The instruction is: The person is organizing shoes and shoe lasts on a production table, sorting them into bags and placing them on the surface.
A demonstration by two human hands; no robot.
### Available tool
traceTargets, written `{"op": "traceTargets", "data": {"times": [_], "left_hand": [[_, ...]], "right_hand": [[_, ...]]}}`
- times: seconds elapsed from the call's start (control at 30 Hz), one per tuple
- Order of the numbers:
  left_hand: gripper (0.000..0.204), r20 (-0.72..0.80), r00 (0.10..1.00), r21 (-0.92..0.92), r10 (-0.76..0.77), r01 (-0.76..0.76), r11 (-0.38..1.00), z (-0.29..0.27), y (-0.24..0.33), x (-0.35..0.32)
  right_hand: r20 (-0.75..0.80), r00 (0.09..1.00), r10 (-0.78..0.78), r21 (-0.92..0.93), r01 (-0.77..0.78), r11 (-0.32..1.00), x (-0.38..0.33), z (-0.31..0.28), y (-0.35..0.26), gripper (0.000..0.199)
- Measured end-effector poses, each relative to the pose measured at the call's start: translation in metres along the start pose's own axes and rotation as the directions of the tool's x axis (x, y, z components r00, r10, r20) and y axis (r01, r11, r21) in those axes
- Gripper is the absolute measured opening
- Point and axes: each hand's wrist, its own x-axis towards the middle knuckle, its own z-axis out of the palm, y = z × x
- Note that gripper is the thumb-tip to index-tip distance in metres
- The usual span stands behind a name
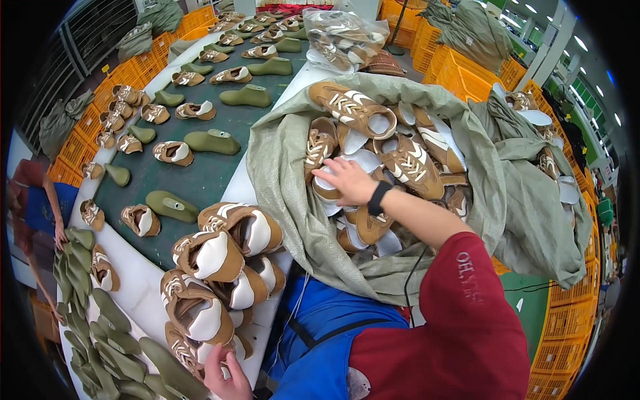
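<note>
My right hand (347,181), a black band on its wrist, reaches into a grey-green woven sack (277,167) full of brown shoes with white stripes. Its fingers are spread over a white-lined shoe (327,189); whether they press on it I cannot tell. A brown shoe (355,109) lies on top of the heap, and another brown shoe (411,168) sits right of my hand. At the lower edge my left hand (227,373) is open, its fingers apart, beside a pile of shoes (200,313) with white heels. Nothing shows in its grasp.
A dark green belt (200,170) with white borders carries shoes and olive shoe lasts (212,141). More lasts (113,353) are heaped at lower left, near another person's hand (60,235). A clear bag of shoes (347,40) stands behind the sack. Orange crates (460,70) line both sides.
</note>
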Motion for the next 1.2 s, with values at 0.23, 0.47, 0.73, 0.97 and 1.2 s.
{"op": "traceTargets", "data": {"times": [0.23, 0.47, 0.73, 0.97, 1.2], "left_hand": [[0.020, 0.038, 0.999, -0.180, 0.018, -0.011, 0.984, 0.013, -0.003, -0.004], [0.020, 0.096, 0.992, -0.137, 0.084, -0.071, 0.988, 0.016, -0.005, -0.004], [0.019, 0.247, 0.955, -0.305, 0.164, -0.084, 0.949, 0.022, 0.003, -0.005], [0.059, 0.502, 0.526, -0.446, 0.687, -0.523, 0.726, 0.121, 0.080, 0.046], [0.063, 0.778, 0.221, -0.246, 0.588, -0.754, 0.609, 0.255, 0.073, 0.007]], "right_hand": [[-0.140, 0.989, 0.045, 0.063, -0.036, 0.997, 0.010, 0.013, -0.001, 0.085], [0.028, 0.972, 0.235, 0.048, -0.236, 0.971, -0.044, -0.022, 0.036, 0.062], [0.653, 0.753, -0.088, 0.111, 0.020, 0.994, -0.189, -0.027, -0.046, 0.018], [0.597, 0.798, -0.083, 0.305, -0.130, 0.943, -0.244, -0.013, -0.114, 0.027], [0.457, 0.883, -0.110, 0.682, -0.269, 0.680, -0.246, -0.015, -0.078, 0.050]]}}
